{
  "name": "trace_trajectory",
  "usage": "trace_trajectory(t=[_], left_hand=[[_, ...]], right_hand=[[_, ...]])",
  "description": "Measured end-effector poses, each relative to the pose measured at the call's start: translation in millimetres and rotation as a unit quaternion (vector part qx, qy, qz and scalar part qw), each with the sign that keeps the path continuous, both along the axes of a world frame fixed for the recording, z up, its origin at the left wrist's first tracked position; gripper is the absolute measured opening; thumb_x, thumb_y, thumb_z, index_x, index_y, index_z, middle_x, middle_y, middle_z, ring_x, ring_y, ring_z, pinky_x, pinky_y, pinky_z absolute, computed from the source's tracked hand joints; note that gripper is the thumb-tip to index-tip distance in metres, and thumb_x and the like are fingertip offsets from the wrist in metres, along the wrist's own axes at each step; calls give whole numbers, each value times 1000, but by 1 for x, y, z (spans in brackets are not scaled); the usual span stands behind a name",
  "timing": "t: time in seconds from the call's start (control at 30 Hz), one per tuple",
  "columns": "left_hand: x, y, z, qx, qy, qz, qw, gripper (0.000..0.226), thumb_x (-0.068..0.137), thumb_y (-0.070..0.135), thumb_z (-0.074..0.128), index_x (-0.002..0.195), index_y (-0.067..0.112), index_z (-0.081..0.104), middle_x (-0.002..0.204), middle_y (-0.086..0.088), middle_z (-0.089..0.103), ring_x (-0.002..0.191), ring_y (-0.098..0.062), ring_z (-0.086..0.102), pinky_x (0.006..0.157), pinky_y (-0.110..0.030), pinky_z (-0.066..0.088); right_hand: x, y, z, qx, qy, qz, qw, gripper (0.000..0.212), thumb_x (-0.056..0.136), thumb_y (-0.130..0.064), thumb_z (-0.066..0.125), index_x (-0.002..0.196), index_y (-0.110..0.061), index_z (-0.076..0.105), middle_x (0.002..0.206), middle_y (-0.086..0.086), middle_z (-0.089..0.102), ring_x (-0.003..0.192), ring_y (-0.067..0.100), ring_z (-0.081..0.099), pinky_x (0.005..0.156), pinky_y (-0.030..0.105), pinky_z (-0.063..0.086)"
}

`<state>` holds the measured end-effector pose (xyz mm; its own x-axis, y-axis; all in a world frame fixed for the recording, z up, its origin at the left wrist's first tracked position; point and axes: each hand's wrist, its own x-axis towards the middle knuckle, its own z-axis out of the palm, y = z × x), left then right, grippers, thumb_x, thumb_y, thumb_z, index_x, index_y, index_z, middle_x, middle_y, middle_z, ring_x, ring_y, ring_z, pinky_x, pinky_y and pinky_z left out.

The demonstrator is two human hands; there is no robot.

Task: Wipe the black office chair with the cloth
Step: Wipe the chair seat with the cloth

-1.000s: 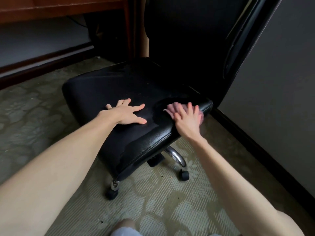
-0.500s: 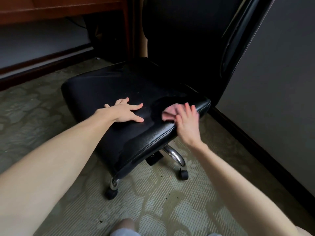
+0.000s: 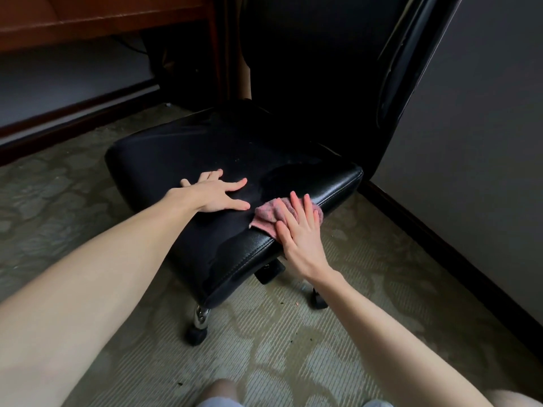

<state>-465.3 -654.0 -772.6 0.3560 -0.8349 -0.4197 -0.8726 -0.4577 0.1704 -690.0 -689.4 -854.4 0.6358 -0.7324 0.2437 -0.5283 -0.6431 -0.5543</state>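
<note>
The black office chair (image 3: 188, 154) stands in front of me, its leather seat toward me and its tall backrest (image 3: 317, 69) at the right rear. A pink cloth (image 3: 266, 215) lies on the seat's near right edge. My right hand (image 3: 299, 230) presses flat on the cloth with straight fingers. My left hand (image 3: 219, 195) rests flat on the seat just left of the cloth, fingers spread. A damp, darker patch shows on the seat behind the cloth.
The chair stands on patterned green carpet (image 3: 279, 348); a castor (image 3: 195, 336) and a chrome leg show below the seat. A grey wall with dark skirting (image 3: 440, 236) runs along the right. A wooden desk (image 3: 102, 19) stands at the back left. My knees show at the bottom edge.
My right hand has slid the cloth from the seat's right corner toward me and leftward along the front edge. My left hand has stayed in place on the seat.
</note>
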Motion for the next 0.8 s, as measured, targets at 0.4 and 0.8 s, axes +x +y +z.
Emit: trace_trajectory(t=[0.4,0.8], left_hand=[[-6,-5,-4,-15,13,13,1000,75,81,78,48,146,61,14,166,-1,-5,150,-20,-16,112,-65,-6],[-14,-8,3,4,-49,-2,999,76,83,79,45,148,58,14,163,-6,9,149,-24,-2,111,-62,11]], right_hand=[[-18,-160,24,138,-62,-189,970,50,107,-20,22,155,-8,14,164,13,0,150,26,-14,121,39,-10],[20,27,2,2,-69,-51,996,51,98,-33,31,146,-24,44,160,11,23,150,28,-2,120,40,-6]])
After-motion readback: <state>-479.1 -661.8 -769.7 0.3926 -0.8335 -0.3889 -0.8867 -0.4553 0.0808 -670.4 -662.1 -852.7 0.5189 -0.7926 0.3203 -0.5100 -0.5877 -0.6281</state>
